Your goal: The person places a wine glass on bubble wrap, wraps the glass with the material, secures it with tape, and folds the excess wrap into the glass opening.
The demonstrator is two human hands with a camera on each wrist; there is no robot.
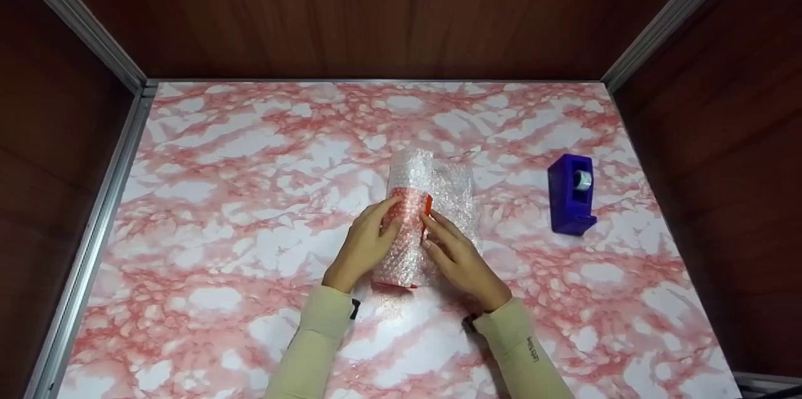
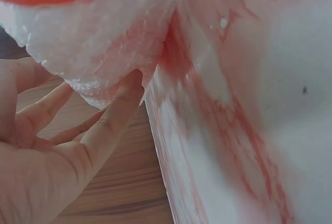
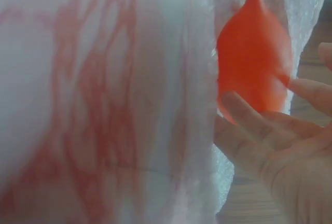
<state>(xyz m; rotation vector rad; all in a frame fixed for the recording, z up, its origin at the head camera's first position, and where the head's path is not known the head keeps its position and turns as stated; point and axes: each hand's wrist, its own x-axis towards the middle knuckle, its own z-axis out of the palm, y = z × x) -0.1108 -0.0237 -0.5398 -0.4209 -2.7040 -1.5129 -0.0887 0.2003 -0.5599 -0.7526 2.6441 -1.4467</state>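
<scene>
On the table a sheet of bubble wrap [image 1: 452, 189] is folded over an orange utensil [image 1: 428, 203]. In the right wrist view the orange utensil [image 3: 254, 53] has a rounded head and a narrow neck. My left hand [image 1: 363, 245] holds the folded layer of wrap from its left side, thumb and fingers on it; the left wrist view shows the thumb [image 2: 122, 97] against the bubble wrap [image 2: 98, 47]. From the right, my right hand [image 1: 463, 261] reaches in with fairly straight fingers, fingertips at the utensil's exposed edge. Much of the utensil is covered by the wrap.
A purple tape dispenser [image 1: 569, 195] with a roll of tape stands to the right on the red-and-white marbled table [image 1: 238, 155]. Brown wood-grain panels [image 1: 376, 10] in metal framing close off the back and both sides.
</scene>
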